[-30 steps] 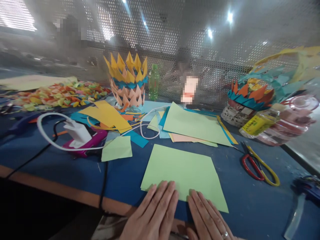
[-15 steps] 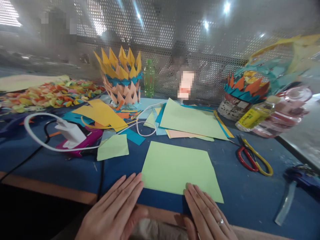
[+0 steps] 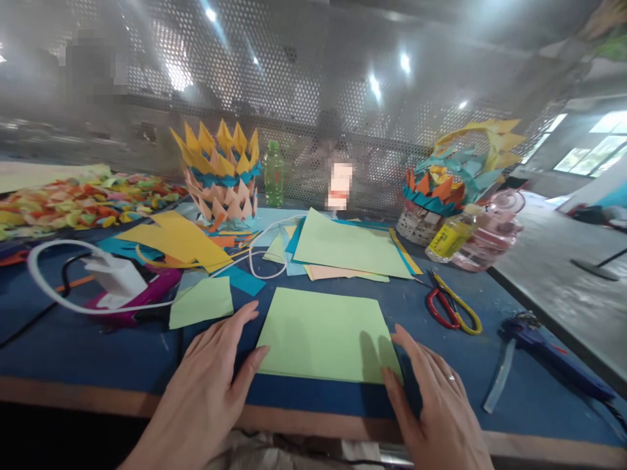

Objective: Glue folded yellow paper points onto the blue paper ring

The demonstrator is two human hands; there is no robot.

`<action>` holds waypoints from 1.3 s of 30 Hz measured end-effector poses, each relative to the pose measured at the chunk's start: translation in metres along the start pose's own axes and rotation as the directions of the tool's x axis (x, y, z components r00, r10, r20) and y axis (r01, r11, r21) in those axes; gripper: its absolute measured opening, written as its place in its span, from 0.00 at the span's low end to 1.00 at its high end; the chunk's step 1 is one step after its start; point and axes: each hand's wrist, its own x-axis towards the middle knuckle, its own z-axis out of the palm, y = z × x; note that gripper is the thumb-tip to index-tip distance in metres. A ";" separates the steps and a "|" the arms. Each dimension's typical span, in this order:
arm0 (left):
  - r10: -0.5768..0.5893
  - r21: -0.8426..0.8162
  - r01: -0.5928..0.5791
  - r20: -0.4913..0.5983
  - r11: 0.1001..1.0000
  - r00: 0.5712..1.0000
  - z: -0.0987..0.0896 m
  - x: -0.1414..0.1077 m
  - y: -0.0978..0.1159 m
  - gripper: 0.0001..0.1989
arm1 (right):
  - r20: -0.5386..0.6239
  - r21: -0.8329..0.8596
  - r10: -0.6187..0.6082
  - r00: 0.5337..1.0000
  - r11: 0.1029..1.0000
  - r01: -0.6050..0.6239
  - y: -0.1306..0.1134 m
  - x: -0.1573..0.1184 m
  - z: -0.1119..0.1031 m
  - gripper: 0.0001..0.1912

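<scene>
A light green sheet of paper (image 3: 318, 333) lies flat near the table's front edge. Its front edge looks like more than one layer. To its left is my left hand (image 3: 215, 365), thumb over the near left corner and fingers apart from the thumb. My right hand (image 3: 431, 385) is on the other side, thumb at the near right corner, index finger by the right edge. Both hands are open and hold nothing; whether the thumbs press on the paper I cannot tell. A smaller green piece (image 3: 202, 303) lies beyond my left hand.
Behind the sheet is a stack of coloured paper (image 3: 347, 248). Scissors (image 3: 453, 307) and a blue glue gun (image 3: 553, 352) lie right. A white charger (image 3: 115, 277) with cables sits left. Paper crafts (image 3: 220, 170), bottles (image 3: 274, 176) and paper scraps (image 3: 88, 199) stand or lie farther back.
Both hands have moved from the sheet's near edge out to its sides, with thumbs spread from the fingers. The camera view has shifted to the right.
</scene>
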 end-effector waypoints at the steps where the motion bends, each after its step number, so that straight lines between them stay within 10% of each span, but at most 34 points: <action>1: -0.004 -0.018 0.004 -0.002 1.000 1.000 -0.001 0.001 0.001 0.24 | 0.028 -0.010 0.026 0.999 1.000 -0.026 0.004 -0.001 0.001 0.25; 14: -0.263 -0.525 0.287 0.121 0.802 0.957 0.008 0.020 0.000 0.33 | 0.219 0.061 0.193 0.957 0.976 -0.210 0.018 -0.002 0.014 0.30; 21: -0.345 -0.804 0.459 0.338 0.377 0.876 -0.001 0.032 0.001 0.27 | 0.293 0.150 0.262 0.919 0.937 -0.315 0.021 0.011 0.014 0.30; 29: -0.470 -0.887 0.445 0.343 0.123 0.813 -0.004 0.043 0.002 0.32 | 0.354 0.212 0.310 0.882 0.892 -0.399 0.023 0.016 0.016 0.33; 39: -0.270 -0.828 0.522 0.465 0.203 0.843 -0.013 0.042 0.011 0.40 | 0.387 0.273 0.325 0.863 0.854 -0.444 0.020 0.020 0.009 0.30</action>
